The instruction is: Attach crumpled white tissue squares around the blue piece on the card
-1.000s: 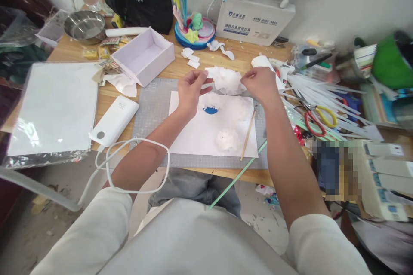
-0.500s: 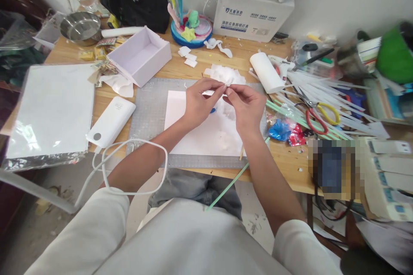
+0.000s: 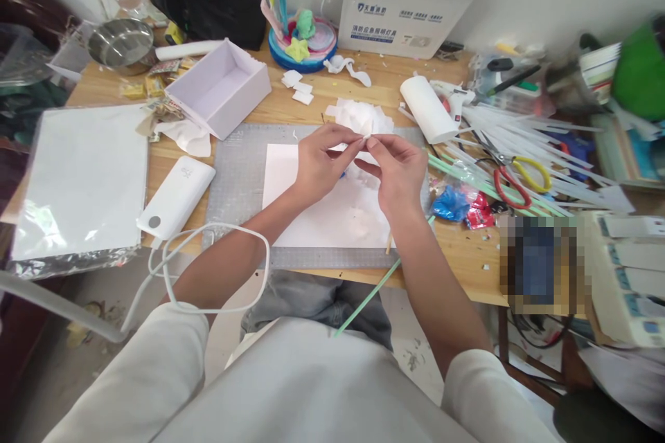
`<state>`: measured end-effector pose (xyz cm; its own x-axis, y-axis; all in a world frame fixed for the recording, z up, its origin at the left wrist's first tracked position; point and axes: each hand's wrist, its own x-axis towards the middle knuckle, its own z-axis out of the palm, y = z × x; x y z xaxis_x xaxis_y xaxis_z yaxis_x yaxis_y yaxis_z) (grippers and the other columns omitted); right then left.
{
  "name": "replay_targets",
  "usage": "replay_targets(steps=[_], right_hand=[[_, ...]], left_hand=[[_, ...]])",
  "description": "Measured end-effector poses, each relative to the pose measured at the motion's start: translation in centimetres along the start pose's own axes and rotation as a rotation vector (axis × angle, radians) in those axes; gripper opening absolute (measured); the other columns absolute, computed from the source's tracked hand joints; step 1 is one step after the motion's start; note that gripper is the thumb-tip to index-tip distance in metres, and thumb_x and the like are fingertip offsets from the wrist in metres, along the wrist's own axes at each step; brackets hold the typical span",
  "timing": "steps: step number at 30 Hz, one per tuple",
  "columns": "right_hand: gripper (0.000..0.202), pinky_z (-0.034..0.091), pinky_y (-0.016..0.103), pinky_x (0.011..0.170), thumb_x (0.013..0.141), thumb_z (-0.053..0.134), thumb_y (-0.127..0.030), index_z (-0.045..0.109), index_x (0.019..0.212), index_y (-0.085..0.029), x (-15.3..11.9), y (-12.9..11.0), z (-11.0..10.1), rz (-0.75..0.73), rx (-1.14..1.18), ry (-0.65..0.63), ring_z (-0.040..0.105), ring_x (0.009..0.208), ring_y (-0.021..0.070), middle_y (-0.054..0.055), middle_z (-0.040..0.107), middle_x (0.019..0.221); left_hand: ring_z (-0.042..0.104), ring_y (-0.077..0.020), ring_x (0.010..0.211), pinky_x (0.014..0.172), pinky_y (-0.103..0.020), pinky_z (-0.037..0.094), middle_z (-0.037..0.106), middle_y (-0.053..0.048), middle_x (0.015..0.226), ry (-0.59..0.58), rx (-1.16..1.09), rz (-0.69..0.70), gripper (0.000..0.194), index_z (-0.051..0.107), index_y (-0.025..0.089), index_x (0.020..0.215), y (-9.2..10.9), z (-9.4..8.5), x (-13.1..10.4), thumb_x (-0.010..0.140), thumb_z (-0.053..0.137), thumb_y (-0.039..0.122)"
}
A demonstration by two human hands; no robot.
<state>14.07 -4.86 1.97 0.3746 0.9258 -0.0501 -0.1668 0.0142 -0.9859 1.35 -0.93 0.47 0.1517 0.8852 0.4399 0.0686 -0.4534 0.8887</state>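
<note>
Over the middle of the desk, my left hand [image 3: 321,165] and my right hand [image 3: 401,167] meet fingertip to fingertip. Both are closed in a pinch on a small white piece [image 3: 366,136]; whether it is tissue or clay I cannot tell. Just behind the fingers lies crumpled white tissue [image 3: 358,113]. Beneath the hands a white paper sheet [image 3: 306,230] rests on a grey cutting mat [image 3: 233,176]. A small blue bit shows between the hands, mostly hidden. A pale green strip [image 3: 370,301] sticks out over the desk edge below my right forearm.
To the left are a white power bank [image 3: 176,197] with a looped cable and a lilac open box [image 3: 221,93]. A white roll [image 3: 429,109], scissors [image 3: 512,180] and many white strips [image 3: 545,145] crowd the right. A colourful clay model [image 3: 303,48] stands at the back.
The view has shifted slightly. My hands stay joined at the fingertips in nearly the same place, and the fingers of my right hand have moved a little on the white piece.
</note>
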Motion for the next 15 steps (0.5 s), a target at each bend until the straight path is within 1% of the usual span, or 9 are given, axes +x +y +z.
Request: replay_targets(steps=[3, 5, 7, 9, 12, 15], right_hand=[[0.012, 0.065, 0.029, 0.070, 0.076, 0.078, -0.033, 0.071, 0.077, -0.024, 0.00, 0.02, -0.02, -0.006, 0.029, -0.006, 0.070, 0.074, 0.0116, -0.004, 0.071, 0.078], [0.009, 0.064, 0.028, 0.069, 0.076, 0.077, -0.031, 0.071, 0.076, -0.024, -0.01, -0.03, -0.01, -0.014, 0.036, -0.009, 0.069, 0.073, 0.0109, -0.004, 0.071, 0.076], [0.007, 0.063, 0.027, 0.067, 0.076, 0.076, -0.029, 0.071, 0.074, -0.024, 0.00, -0.08, -0.01, -0.020, 0.041, -0.008, 0.069, 0.073, 0.0108, -0.005, 0.070, 0.075], [0.006, 0.063, 0.026, 0.066, 0.075, 0.076, -0.027, 0.071, 0.074, -0.024, 0.03, -0.14, -0.02, -0.026, 0.052, -0.002, 0.069, 0.073, 0.0111, -0.005, 0.069, 0.074], [0.004, 0.062, 0.025, 0.065, 0.074, 0.073, -0.025, 0.070, 0.073, -0.024, 0.05, -0.25, -0.04, -0.036, 0.062, 0.013, 0.068, 0.073, 0.0112, -0.005, 0.067, 0.072], [0.004, 0.061, 0.025, 0.065, 0.073, 0.072, -0.023, 0.068, 0.071, -0.024, -0.02, -0.33, -0.05, -0.039, 0.057, 0.016, 0.067, 0.073, 0.0109, -0.005, 0.064, 0.072]], left_hand=[[0.070, -0.0149, 0.090, 0.067, -0.023, 0.057, 0.075, -0.004, 0.091, -0.011, -0.051, -0.035, 0.014, 0.078, 0.022, 0.085, -0.10, 0.03, -0.01, 0.086, 0.074, 0.035], [0.070, -0.0144, 0.090, 0.067, -0.022, 0.057, 0.074, -0.005, 0.093, -0.022, -0.101, -0.096, 0.015, 0.078, 0.020, 0.085, -0.14, 0.08, -0.01, 0.086, 0.074, 0.035], [0.070, -0.0136, 0.088, 0.071, -0.023, 0.059, 0.073, -0.005, 0.093, -0.037, -0.162, -0.162, 0.016, 0.078, 0.020, 0.084, -0.12, 0.15, 0.03, 0.086, 0.074, 0.035], [0.071, -0.0134, 0.087, 0.074, -0.024, 0.061, 0.073, -0.004, 0.091, -0.047, -0.250, -0.245, 0.016, 0.076, 0.019, 0.083, -0.04, 0.22, 0.11, 0.085, 0.074, 0.034], [0.072, -0.0141, 0.085, 0.073, -0.026, 0.063, 0.071, -0.002, 0.086, -0.033, -0.397, -0.397, 0.017, 0.074, 0.018, 0.082, 0.12, 0.23, 0.30, 0.084, 0.076, 0.035], [0.073, -0.0143, 0.086, 0.072, -0.025, 0.063, 0.069, -0.001, 0.083, -0.012, -0.465, -0.495, 0.018, 0.072, 0.018, 0.083, 0.20, 0.14, 0.52, 0.083, 0.076, 0.035]])
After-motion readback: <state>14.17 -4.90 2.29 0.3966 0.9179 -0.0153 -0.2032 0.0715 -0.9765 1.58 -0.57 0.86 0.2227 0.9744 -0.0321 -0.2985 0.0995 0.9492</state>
